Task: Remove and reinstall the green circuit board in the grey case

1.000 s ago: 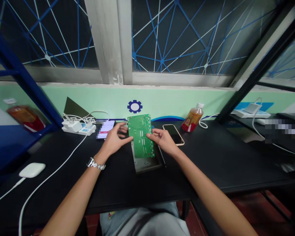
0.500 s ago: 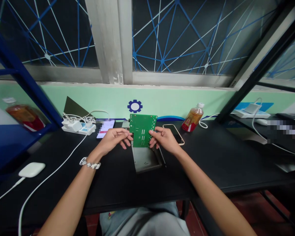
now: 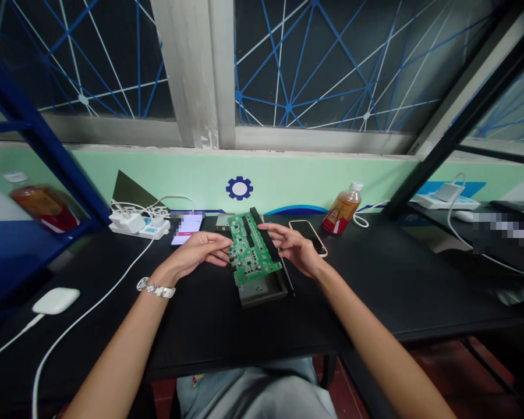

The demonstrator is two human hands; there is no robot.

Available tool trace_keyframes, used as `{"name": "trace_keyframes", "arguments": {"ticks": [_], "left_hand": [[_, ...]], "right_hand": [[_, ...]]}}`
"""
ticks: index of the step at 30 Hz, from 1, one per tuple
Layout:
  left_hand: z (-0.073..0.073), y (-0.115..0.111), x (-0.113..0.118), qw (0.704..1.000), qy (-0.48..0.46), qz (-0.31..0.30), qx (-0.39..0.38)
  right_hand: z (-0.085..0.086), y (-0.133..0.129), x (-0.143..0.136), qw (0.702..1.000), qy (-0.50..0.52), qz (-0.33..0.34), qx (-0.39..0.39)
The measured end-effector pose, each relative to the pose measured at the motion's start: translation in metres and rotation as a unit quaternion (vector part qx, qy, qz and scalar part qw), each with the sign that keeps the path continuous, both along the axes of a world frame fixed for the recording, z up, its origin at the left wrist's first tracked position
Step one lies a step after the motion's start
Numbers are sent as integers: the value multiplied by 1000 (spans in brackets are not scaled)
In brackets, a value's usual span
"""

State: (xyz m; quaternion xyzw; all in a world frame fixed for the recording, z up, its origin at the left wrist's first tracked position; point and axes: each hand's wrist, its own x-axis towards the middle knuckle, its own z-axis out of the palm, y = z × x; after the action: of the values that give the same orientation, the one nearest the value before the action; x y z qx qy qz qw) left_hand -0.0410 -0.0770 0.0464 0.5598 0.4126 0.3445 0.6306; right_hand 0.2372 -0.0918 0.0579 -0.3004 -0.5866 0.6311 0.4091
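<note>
A green circuit board (image 3: pixel 250 249) is held tilted above the desk, its side with chips and black connectors facing me. My left hand (image 3: pixel 207 250) pinches the board's left edge between thumb and fingers. At the right edge, the fingers of my right hand (image 3: pixel 294 245) are bent around the long black connector strip; its thumb is partly hidden. Below the board lies an open grey metal case (image 3: pixel 262 293), mostly covered by it. A thin screwdriver-like rod (image 3: pixel 289 279) rests along the case's right side.
A phone (image 3: pixel 310 235) lies right of the hands, with a drink bottle (image 3: pixel 343 208) behind it. Another phone (image 3: pixel 187 228) and a white power strip (image 3: pixel 151 228) are at back left. A white earphone case (image 3: pixel 56 300) and a long white cable (image 3: pixel 91 311) lie left.
The circuit board has been turned over from its plain solder side to its component side, and it now tilts lower over the metal case. Both hands have shifted their hold on its edges.
</note>
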Motion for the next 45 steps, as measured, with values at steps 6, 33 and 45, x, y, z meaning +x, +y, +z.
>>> {"name": "trace_keyframes", "arguments": {"ticks": [6,33,45], "left_hand": [[-3,0,4,1000,2,2,30],[-8,-14,62,990,-89,12,105],[-3,-2,19,992,-27,49,111]], "right_hand": [[-12,3,-8,994,-78,-57,59],[-49,5,-38,996,-27,-27,86],[-31,6,-21,957,-99,-214,168]]}}
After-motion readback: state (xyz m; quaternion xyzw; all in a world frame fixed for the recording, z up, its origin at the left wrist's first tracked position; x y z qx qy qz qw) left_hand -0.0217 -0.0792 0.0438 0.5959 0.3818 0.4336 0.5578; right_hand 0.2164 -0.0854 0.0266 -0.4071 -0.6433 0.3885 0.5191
